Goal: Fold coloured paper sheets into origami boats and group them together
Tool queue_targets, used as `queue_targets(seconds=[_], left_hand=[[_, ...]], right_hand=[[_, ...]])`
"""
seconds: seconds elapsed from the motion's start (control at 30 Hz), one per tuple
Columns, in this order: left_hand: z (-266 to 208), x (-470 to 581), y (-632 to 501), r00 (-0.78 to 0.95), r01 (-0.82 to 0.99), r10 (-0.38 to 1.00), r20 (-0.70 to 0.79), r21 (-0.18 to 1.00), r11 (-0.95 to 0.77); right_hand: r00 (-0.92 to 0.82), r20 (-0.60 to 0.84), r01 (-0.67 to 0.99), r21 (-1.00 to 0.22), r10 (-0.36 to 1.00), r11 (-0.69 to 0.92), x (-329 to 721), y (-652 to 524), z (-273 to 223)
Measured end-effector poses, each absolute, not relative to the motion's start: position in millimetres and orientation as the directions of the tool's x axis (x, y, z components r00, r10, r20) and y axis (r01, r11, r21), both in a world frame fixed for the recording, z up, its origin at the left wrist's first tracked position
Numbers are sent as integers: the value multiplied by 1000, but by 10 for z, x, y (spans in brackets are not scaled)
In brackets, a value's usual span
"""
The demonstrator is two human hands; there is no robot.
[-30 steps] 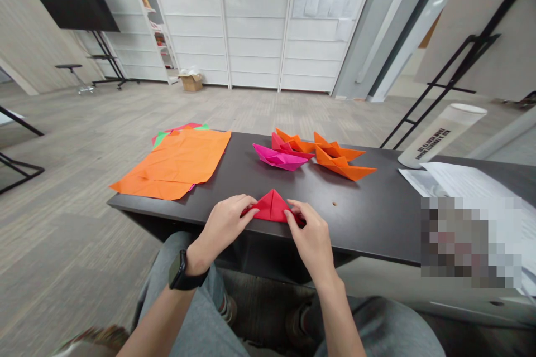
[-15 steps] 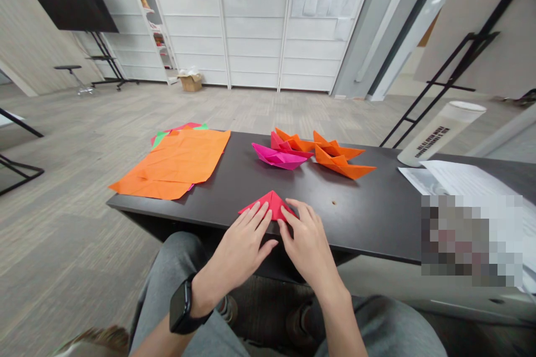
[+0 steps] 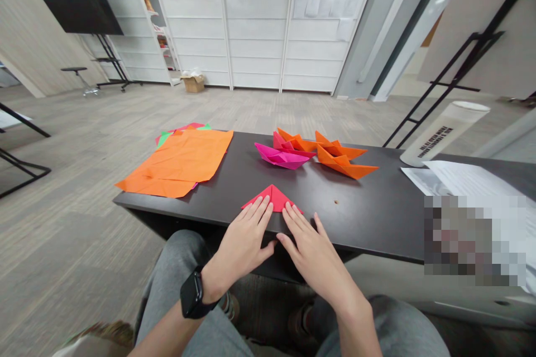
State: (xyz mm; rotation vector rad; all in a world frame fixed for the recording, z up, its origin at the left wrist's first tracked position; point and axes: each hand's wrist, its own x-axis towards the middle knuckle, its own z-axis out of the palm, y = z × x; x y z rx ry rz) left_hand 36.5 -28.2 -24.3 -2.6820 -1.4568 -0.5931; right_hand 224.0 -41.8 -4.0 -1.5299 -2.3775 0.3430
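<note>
A red sheet of paper folded to a triangle (image 3: 273, 198) lies near the front edge of the dark table, its peak pointing away from me. My left hand (image 3: 247, 237) rests flat on its left part, fingers stretched out and the thumb off to the side. On the right part lie the fingertips of my right hand (image 3: 307, 242), also flat, with thumb and little finger spread. The fingers cover the lower edge of the paper. Beyond it stand folded paper boats: a magenta boat (image 3: 282, 157), a pink boat (image 3: 288, 144) and several orange boats (image 3: 345, 164).
A stack of paper sheets, orange on top (image 3: 180, 162), covers the table's left end. At the right stand a white cylindrical container (image 3: 444, 134) and printed papers (image 3: 477, 178). The dark table (image 3: 234, 201) has its front edge just above my knees.
My right hand has flattened and its fingers have spread over the right side of the red paper, which lies flatter. My left hand stays on the left side. The view has shifted slightly.
</note>
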Motion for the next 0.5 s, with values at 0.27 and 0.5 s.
queue_targets(seconds=[0.27, 0.5], left_hand=[[-173, 256, -306, 493, 822, 794, 356, 110, -559], [-219, -214, -407, 459, 869, 821, 340, 18, -494]], right_hand=[[-359, 130, 841, -385, 924, 380, 2375, -431, -65], [-343, 101, 843, -406, 934, 353, 2363, -427, -3]])
